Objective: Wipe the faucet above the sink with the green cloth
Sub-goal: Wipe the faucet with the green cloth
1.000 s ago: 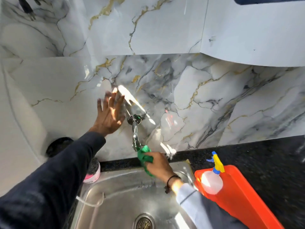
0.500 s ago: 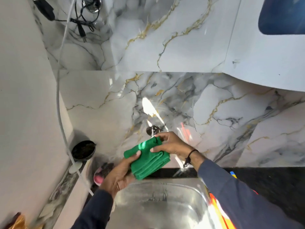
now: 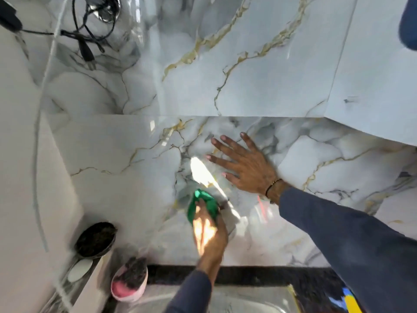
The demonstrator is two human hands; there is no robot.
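Observation:
My left hand (image 3: 208, 231) grips the green cloth (image 3: 203, 205) and presses it around the faucet where it comes out of the marble wall. The cloth and hand hide the faucet almost entirely; only a dark sliver shows at the cloth's right edge. My right hand (image 3: 244, 166) lies flat and open on the wall, up and to the right of the cloth, fingers spread. The steel sink (image 3: 248, 300) shows at the bottom edge, below my left forearm.
A pink tub (image 3: 129, 282) with a dark scrubber stands left of the sink, a black round dish (image 3: 96, 239) beyond it. Black cables (image 3: 90, 30) hang at the top left. A spray bottle's blue and yellow head (image 3: 347, 300) peeks in at the bottom right.
The cloth went from both hands into my left hand alone, now against the faucet base. My right hand let go and moved up onto the wall.

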